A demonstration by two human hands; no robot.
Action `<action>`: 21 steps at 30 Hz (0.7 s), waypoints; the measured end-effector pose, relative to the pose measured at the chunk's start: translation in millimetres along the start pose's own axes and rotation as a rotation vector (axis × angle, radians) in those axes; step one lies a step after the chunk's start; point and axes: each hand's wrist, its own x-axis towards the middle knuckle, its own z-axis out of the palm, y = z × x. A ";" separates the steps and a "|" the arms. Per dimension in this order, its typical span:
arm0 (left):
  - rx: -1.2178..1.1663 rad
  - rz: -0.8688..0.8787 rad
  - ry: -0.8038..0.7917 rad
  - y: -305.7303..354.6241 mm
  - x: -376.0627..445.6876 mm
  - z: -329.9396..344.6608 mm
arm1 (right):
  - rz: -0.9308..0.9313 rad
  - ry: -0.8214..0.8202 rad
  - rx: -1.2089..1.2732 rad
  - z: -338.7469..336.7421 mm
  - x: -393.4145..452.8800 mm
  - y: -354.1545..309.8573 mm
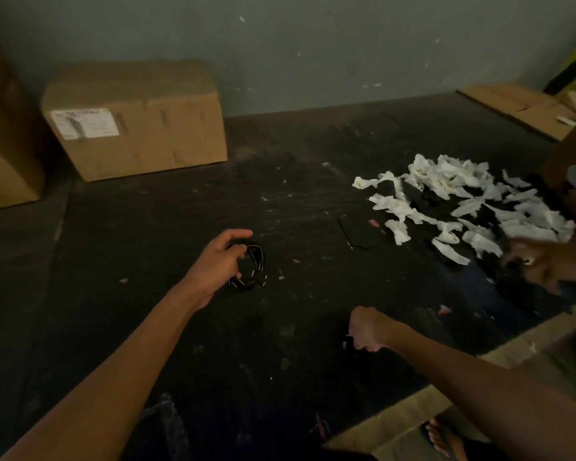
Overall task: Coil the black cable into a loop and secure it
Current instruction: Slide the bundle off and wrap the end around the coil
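A black cable (pixel 255 266) is wound into a small loop with thin pale marks on it, just above the dark table (pixel 180 327) at its middle. My left hand (pixel 218 261) reaches out and grips the loop's left side between thumb and fingers. My right hand (pixel 368 331) hovers nearer to me, curled into a fist; a small dark bit shows at its fingers, too dim to identify.
A cardboard box (pixel 137 121) stands at the back left, another box (pixel 4 161) at the far left. A heap of white paper scraps (pixel 463 204) over dark items lies at the right, where another person's hand (pixel 536 261) works. Flattened cardboard (pixel 519 108) lies back right.
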 end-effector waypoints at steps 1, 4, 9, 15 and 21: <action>0.004 0.010 0.001 -1.1 -1.3 -1.4 | -0.026 0.022 0.023 1.4 2.4 -0.5; -0.009 0.041 -0.004 -4.0 -5.8 -3.7 | -0.116 0.061 0.119 6.8 7.8 -3.9; -0.015 0.022 0.005 -4.1 -9.6 -3.3 | -0.225 0.095 0.088 14.0 10.3 -17.1; 0.039 0.039 -0.032 -1.2 -12.7 -8.8 | -0.350 0.015 0.131 -12.7 5.4 -36.3; 0.118 0.036 -0.053 9.9 -13.9 -17.2 | -0.647 0.284 0.591 -74.4 -16.8 -104.7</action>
